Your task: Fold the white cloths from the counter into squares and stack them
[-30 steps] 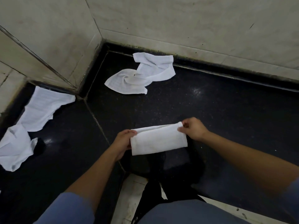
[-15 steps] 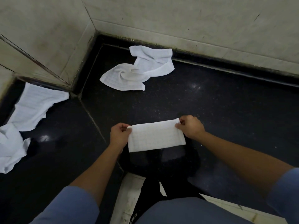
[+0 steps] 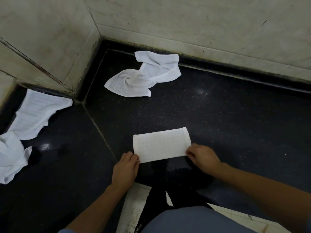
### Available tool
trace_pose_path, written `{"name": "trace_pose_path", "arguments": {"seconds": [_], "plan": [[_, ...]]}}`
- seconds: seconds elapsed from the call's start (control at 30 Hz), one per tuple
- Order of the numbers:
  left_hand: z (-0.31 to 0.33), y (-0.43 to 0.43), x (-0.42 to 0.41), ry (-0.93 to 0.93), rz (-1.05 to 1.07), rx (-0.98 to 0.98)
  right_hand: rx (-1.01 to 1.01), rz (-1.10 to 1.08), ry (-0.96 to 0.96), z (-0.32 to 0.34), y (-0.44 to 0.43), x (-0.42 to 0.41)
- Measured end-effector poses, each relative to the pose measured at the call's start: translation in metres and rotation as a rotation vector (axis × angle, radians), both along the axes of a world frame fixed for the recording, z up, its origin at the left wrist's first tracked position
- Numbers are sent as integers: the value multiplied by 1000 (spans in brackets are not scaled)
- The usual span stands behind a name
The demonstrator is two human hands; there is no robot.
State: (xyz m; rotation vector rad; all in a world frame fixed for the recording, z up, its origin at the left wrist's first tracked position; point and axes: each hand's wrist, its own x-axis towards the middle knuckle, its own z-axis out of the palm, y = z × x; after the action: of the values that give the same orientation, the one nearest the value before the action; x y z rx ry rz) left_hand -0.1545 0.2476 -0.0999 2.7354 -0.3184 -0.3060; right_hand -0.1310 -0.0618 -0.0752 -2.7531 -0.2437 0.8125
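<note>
The folded cloth, lifted a second ago, is now lying flat on the worktop; both hands, left and right, are pinching its near corners; the fold into a square is pending.

I see a white folded cloth with a faint grid of thin lines woven across it, plain along its right hem. The counter under it is black, flecked with tiny pale speckles and a few glossy highlights. Far from me lies a crumpled white cloth showing the same fine grey lines. On the left, two more white cloths carry faint horizontal stripes. The wall tiles are beige-grey, mottled with dark marks, and edged by dark grout. My sleeves read as muted blue.
</note>
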Motion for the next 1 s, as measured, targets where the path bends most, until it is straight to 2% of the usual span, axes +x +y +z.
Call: {"name": "trace_pose_path", "arguments": {"seconds": [0.1, 0.23, 0.33, 0.4, 0.5, 0.6, 0.67, 0.83, 1.0], "plan": [[-1, 5, -2, -82, -37, -13, -25, -36, 32, 6, -10, -4], [4, 5, 14, -119, -79, 42, 21, -318, -111, 12, 8, 25], [2, 7, 25, -93, -148, 137, -57, -445, -18, 8, 21, 43], [1, 9, 28, -57, -170, 166, -26, -602, 57, 4, 24, 49], [4, 7, 29, -28, -171, 171, 83, -779, 191, 4, 19, 58], [8, 5, 29, -27, -154, 145, 307, -963, 303, 15, 12, 65], [10, 7, 28, -19, -89, 106, 354, -916, 289, 28, 13, 66], [14, 34, 23, 0, 108, 71, 320, -608, 95, 52, 53, 72], [18, 57, 16, 22, 214, 35, 368, -472, 193, 35, 132, 71]]}}
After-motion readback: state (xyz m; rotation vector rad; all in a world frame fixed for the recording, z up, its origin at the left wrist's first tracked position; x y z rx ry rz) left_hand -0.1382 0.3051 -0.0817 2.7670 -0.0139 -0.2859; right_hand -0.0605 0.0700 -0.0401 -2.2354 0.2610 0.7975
